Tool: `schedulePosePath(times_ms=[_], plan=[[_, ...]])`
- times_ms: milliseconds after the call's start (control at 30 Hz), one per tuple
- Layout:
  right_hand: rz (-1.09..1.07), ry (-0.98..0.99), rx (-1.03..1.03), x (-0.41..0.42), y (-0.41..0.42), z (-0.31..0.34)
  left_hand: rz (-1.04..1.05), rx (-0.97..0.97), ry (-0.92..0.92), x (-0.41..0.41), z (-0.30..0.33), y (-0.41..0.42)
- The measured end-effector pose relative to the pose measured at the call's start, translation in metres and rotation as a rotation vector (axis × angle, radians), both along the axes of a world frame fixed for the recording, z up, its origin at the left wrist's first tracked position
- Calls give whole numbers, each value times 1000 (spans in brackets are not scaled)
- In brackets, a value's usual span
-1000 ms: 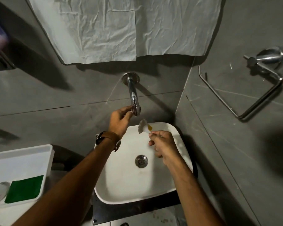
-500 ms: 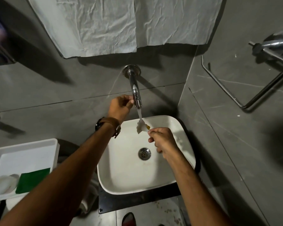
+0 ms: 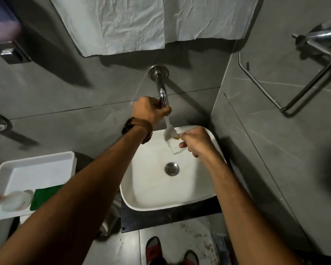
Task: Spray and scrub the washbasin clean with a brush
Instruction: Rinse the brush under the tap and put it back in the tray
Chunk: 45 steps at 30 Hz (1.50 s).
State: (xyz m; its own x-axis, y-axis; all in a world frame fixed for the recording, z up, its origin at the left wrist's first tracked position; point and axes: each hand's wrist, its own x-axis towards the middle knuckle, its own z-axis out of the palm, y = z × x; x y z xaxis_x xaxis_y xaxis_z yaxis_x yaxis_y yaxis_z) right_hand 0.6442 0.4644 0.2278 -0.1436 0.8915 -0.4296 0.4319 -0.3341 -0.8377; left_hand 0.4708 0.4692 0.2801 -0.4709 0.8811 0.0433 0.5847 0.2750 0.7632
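Note:
A white square washbasin with a metal drain sits below a chrome wall tap. My left hand, with a brown watch strap on the wrist, grips the end of the tap. Water runs down from the spout onto the white bristle head of a small brush. My right hand holds this brush by its handle over the basin's far side; a yellow bit shows at the neck.
A white tray at the left holds a green scrub pad and a lying white spray bottle. Crumpled paper covers the wall above. A metal towel ring hangs on the right wall. Red slippers show below.
Water has started flowing from the tap onto the brush head. My left hand has closed more firmly round the tap end. The view has tilted down a little.

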Motion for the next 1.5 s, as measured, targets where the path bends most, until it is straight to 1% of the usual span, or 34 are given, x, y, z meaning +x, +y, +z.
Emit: schedulePosePath(times_ms=[200,633,800,933,1033,1100,1167,1267,1400,1500], plan=[[-26,33,-49,7,2,2,-88,-66,-137,-6,1,5],[-3,69,-60,-1,15,15,-111,-68,-146,-9,-1,8],[-9,100,-61,-5,23,21,-110,-71,-171,-10,-3,8],[-2,87,-91,-6,25,24,-109,-69,-193,-11,-3,10],[-8,83,-121,-6,23,18,-167,-85,-150,-16,-3,11],[-2,65,-150,-4,20,10,-233,-110,-122,-22,-3,10],[19,23,-167,-2,16,0,-314,-141,-141,-29,-3,8],[68,-65,-134,0,9,-13,-369,-148,-163,-33,-5,5],[90,-180,-17,-1,3,-23,-306,-146,-190,-29,-9,5],[142,-274,105,2,3,-25,-209,-155,-169,-24,-9,6]])
